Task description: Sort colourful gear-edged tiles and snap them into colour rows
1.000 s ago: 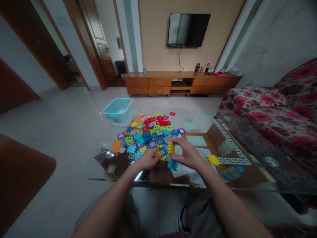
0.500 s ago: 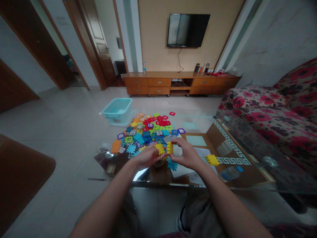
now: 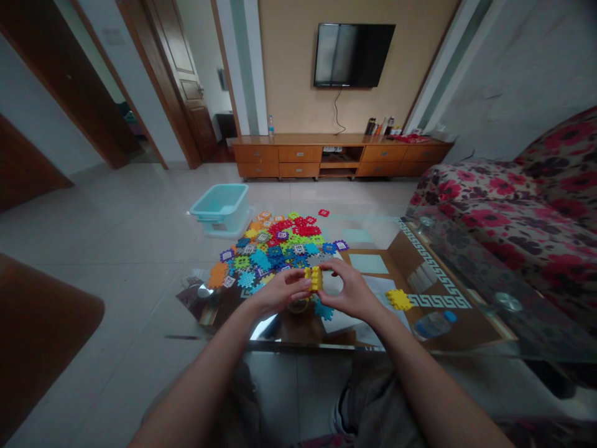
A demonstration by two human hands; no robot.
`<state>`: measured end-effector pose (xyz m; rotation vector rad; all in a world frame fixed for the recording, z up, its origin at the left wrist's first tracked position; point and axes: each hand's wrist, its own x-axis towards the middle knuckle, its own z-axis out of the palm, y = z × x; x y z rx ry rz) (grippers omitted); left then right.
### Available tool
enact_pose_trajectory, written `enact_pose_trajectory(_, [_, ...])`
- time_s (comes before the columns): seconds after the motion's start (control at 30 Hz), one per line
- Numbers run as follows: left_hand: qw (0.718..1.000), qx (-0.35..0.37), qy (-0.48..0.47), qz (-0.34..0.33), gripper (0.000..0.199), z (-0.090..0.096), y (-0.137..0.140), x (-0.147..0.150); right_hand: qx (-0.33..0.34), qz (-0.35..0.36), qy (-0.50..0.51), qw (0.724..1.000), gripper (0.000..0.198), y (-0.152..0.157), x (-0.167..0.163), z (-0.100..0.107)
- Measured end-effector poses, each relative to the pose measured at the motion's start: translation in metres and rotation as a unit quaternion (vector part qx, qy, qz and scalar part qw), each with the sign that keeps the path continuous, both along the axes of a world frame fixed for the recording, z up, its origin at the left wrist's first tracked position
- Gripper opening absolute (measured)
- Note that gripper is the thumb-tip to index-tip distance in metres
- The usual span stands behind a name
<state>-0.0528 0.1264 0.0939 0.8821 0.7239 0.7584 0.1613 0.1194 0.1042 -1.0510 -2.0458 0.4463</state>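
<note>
Over the near part of the glass table, my left hand (image 3: 281, 291) and my right hand (image 3: 346, 287) meet at yellow notched building tiles (image 3: 314, 279). The left fingers pinch a yellow tile turned nearly edge-on, and the right thumb and fingers grip a yellow tile pressed close against it. Whether the two are locked together I cannot tell. Just below the right fingers lies a light blue tile (image 3: 324, 309). A heap of coloured tiles (image 3: 276, 256) spreads beyond my hands, some with window patterns. Another yellow tile piece (image 3: 399, 300) rests to the right.
White paper sheets (image 3: 342, 322) lie under my right hand. A plastic bottle with a blue cap (image 3: 433, 325) lies on its side at the right. Left of the heap stands a turquoise bin (image 3: 222, 208). The glass table's front edge (image 3: 321, 350) runs below my forearms.
My left hand has turned its yellow tile from facing me to nearly edge-on and brought it up against the tile in my right hand. The right hand has shifted slightly left.
</note>
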Motion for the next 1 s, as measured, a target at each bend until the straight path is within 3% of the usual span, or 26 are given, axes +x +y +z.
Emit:
enact_pose_trajectory(0.2, [0.999,-0.038,-0.003,-0.012,0.047,0.0,0.0,-0.001,-0.016,0.014,0.011,1.0,0.044,-0.003,-0.006,-0.001])
enact_pose_trajectory(1.0, [0.997,-0.063,0.033,-0.012,0.038,0.0,0.0,-0.003,-0.011,0.043,0.014,0.999,0.045,-0.008,-0.012,0.003])
